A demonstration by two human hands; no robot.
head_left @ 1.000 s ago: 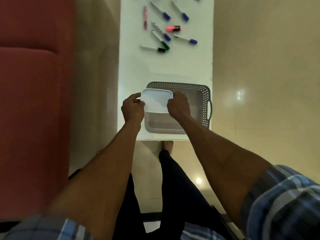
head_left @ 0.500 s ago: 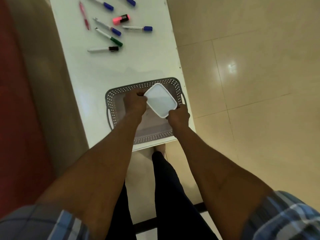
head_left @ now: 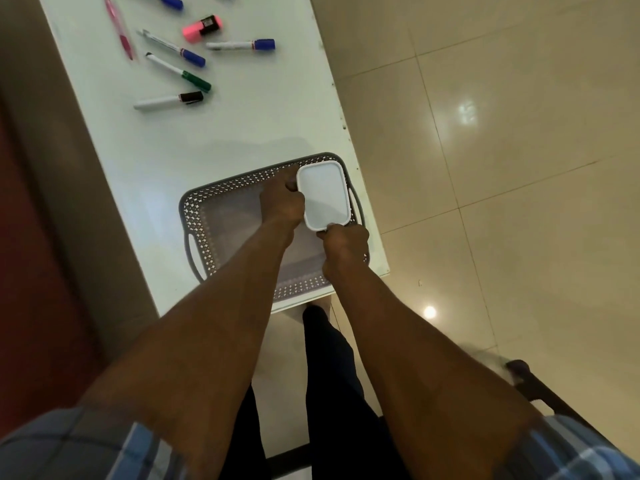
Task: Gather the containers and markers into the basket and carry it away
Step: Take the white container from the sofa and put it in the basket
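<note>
Both sets of fingers are closed on the white lidded container (head_left: 322, 195), left hand (head_left: 282, 200) clamped along its long side and right hand (head_left: 344, 245) pinching the near corner, I'd guess to keep it level while it goes into the right end of the grey basket (head_left: 194, 216). Basket sits right at the worktop (head_left: 242, 126) corner, so not much slack on the right edge, but its left half is wide open and the markers (head_left: 180, 69) lie well apart up top
</note>
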